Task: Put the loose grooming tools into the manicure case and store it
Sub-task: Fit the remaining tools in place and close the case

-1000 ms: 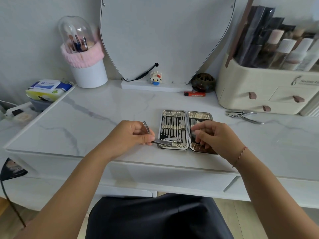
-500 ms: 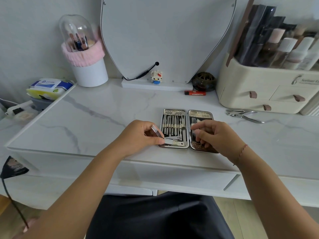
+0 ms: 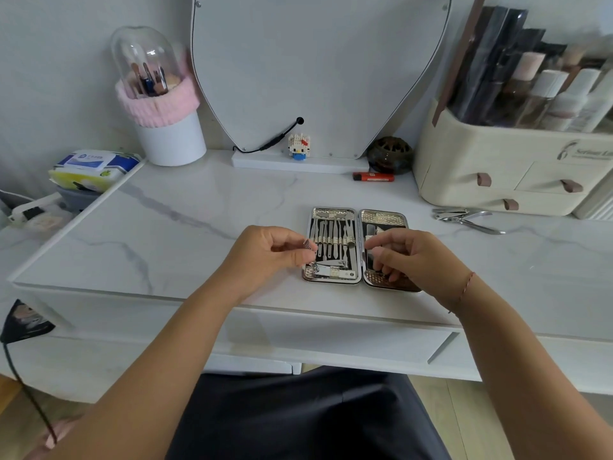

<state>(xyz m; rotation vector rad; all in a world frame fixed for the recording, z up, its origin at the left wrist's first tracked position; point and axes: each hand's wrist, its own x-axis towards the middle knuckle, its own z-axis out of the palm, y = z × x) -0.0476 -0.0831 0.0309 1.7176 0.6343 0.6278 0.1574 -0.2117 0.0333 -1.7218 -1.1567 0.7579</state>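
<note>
The manicure case (image 3: 381,216) lies open on the marble tabletop, its left half lined with several steel tools in loops. My left hand (image 3: 268,254) pinches a large nail clipper (image 3: 326,269) whose body rests across the bottom of the left half; its lever sticks up by my fingertips. My right hand (image 3: 411,257) hovers over the case's right half with fingers curled, covering part of it; nothing shows in it. Loose nail nippers (image 3: 477,222) and a small clipper (image 3: 449,214) lie on the table to the right of the case.
A cream drawer organiser (image 3: 507,174) with bottles stands at back right. A mirror base (image 3: 298,162), a toy figure (image 3: 298,146), a dark jar (image 3: 389,154) and an orange lighter (image 3: 373,176) line the back. A brush holder (image 3: 166,127) and wipes packs (image 3: 93,167) sit left.
My left hand moved right and brought the large clipper down from a tilted hold into the bottom of the case's left half. My right hand stayed over the right half.
</note>
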